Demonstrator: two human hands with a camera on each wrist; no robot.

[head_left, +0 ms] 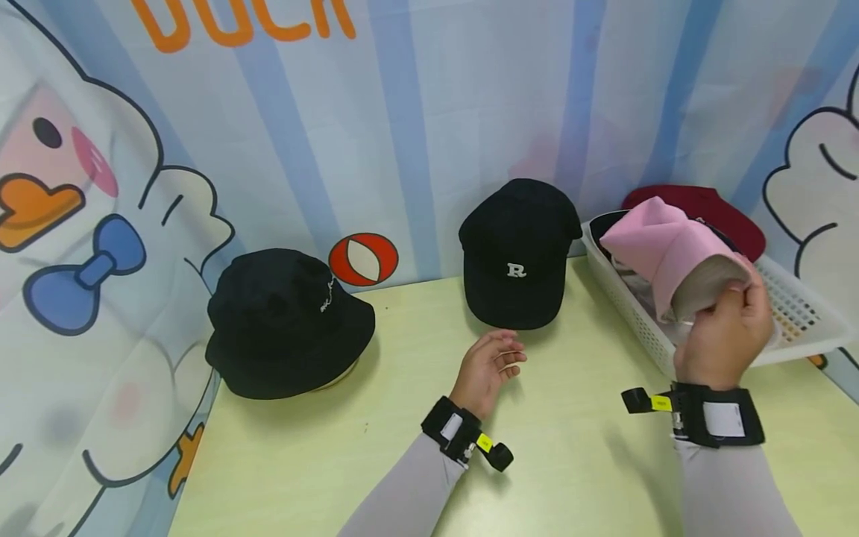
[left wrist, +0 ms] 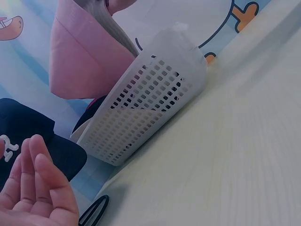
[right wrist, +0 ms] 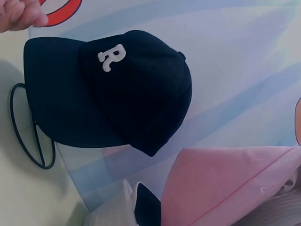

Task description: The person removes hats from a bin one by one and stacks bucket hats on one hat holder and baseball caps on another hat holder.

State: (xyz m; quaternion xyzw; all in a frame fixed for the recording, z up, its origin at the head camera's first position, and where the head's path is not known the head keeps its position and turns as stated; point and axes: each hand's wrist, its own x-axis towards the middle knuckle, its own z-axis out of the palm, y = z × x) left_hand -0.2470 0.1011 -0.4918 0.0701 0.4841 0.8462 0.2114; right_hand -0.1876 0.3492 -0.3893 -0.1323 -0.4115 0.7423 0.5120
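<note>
My right hand [head_left: 728,339] grips the brim edge of a pink bucket hat [head_left: 654,250] with a greyish lining. The hat is held above a white perforated basket [head_left: 631,317] on the right; in the right wrist view its pink cloth [right wrist: 221,183] fills the lower right corner. My left hand [head_left: 488,373] hovers over the table with loosely bent fingers, holding nothing. Just beyond its fingertips is a black baseball cap [head_left: 520,253] with a white letter R, propped on a thin black wire stand [right wrist: 13,113].
A black bucket hat [head_left: 282,321] sits raised at the left of the pale table [head_left: 403,455]. In the basket a dark red hat [head_left: 725,216] rests at the back, among other headwear partly hidden by the pink hat. A printed cloth backdrop [head_left: 456,112] hangs behind.
</note>
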